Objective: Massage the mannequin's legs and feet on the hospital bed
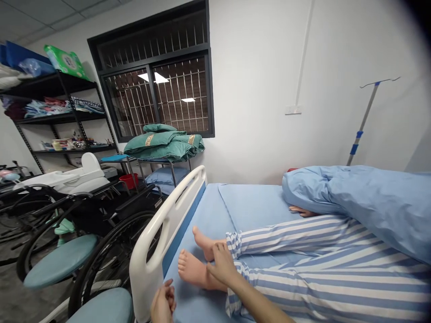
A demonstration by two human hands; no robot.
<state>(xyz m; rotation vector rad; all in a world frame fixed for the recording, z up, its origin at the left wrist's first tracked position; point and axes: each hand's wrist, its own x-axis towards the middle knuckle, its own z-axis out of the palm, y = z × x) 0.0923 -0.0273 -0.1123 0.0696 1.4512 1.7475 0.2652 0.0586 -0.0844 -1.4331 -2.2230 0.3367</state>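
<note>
Bedsheet (pixel 251 202), pale blue, one, lying beneath two bare feet that I view from the head camera: near foot (pixel 195 271), resting on the sheet, toes toward the footboard (pixel 139 273), and far foot (pixel 204 240), just beyond it, toes likewise toward that white board. Striped trousers (pixel 336 278), blue and white, one pair, on both legs, gathered cuffs at the ankles. Right hand (pixel 224 264), mine, one, laid across the ankles beside the cuffs: fingers bent toward the far ankle, thumb at the near one; I cannot tell whether it is clamped on either or merely resting. Left hand (pixel 163 303), mine, one, low beside the inner side of the footboard, fingers loosely curled and parted from the feet. Quilt (pixel 363 197), blue, bunched over the upper part of the figure; fingertips (pixel 299 210) of that figure showing under its edge. Drip stand (pixel 363 121), one, with hooks, behind the quilt. Wheelchair (pixel 101 215), black, outside the footboard, near a round stool (pixel 62 260) with a blue-green seat. Green bedding (pixel 164 146), heaped below the barred window (pixel 151 87). Bucket (pixel 128 181), red, one, on the floor side. Shelf rack (pixel 40 86), dark, loaded with folded cloth and packages.
</note>
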